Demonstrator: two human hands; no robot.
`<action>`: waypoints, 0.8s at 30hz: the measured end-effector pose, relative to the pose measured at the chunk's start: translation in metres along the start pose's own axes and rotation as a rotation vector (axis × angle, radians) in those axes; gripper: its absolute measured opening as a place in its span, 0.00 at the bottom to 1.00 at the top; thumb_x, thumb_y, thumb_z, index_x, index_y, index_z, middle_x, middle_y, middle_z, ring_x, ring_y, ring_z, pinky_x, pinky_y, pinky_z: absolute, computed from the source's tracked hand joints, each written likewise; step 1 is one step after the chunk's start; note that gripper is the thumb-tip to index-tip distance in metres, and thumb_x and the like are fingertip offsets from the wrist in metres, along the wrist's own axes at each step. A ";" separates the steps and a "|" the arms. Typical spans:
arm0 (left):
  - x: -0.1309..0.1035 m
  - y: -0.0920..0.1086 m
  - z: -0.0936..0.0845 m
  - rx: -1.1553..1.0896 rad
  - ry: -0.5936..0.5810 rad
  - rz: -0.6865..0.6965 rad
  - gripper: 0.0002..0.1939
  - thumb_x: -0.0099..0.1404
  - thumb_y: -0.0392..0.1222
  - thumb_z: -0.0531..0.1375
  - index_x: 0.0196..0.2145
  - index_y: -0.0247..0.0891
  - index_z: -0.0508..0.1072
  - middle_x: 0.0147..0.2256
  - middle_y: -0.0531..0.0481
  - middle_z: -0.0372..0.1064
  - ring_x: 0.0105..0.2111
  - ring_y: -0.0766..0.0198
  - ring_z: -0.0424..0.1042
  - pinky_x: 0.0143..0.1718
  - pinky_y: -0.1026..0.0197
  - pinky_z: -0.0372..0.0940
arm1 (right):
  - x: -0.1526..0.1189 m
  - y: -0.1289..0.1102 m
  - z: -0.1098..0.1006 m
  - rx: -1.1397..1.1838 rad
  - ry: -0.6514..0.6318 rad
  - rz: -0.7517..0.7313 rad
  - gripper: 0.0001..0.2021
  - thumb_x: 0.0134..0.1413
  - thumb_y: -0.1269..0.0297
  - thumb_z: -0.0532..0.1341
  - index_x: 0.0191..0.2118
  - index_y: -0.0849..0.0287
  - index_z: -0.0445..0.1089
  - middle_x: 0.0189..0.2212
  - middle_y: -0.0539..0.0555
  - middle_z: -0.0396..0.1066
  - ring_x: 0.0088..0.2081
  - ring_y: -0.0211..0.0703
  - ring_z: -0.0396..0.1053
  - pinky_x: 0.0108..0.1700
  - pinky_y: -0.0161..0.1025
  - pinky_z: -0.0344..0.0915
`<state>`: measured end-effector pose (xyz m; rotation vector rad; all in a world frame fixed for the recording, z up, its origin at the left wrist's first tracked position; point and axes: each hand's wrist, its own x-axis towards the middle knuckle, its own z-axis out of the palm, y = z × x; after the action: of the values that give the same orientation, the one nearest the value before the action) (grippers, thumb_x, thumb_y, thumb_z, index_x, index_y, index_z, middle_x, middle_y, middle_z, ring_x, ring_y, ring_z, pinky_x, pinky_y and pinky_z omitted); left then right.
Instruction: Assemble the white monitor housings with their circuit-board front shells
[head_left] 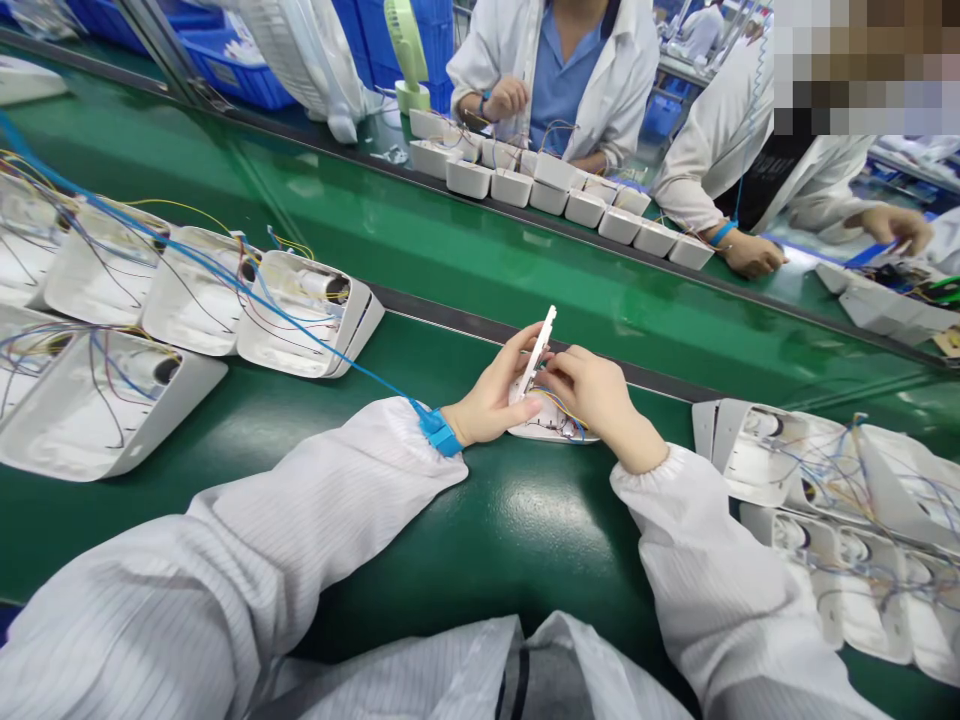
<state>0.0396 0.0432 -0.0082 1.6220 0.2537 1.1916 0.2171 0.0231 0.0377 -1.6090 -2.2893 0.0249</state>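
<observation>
My left hand [495,392] grips a thin white plastic panel [541,345] that stands on edge above a small white housing [544,428] lying on the green table. My right hand [594,392] is closed over the same housing, its fingertips at the coloured wires [564,410] beside the panel. A blue wrist strap [441,432] with a blue coiled cord sits on my left wrist. Both sleeves are white with fine stripes.
White wired housings lie in a group at left [300,315] and another at right [817,480]. A green conveyor belt [465,250] runs across the middle. Two other people in white coats work at a row of white housings [570,195] across the belt.
</observation>
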 end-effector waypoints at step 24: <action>-0.001 -0.005 -0.003 -0.020 0.024 -0.069 0.42 0.60 0.55 0.63 0.66 0.45 0.51 0.61 0.39 0.57 0.59 0.46 0.61 0.62 0.44 0.56 | 0.001 0.005 0.002 0.157 0.005 -0.095 0.11 0.64 0.60 0.57 0.40 0.54 0.77 0.37 0.54 0.74 0.38 0.41 0.71 0.40 0.37 0.63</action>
<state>0.0390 0.0465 -0.0132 1.5701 0.3095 1.1581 0.2206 0.0260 0.0353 -1.4203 -2.2947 0.1721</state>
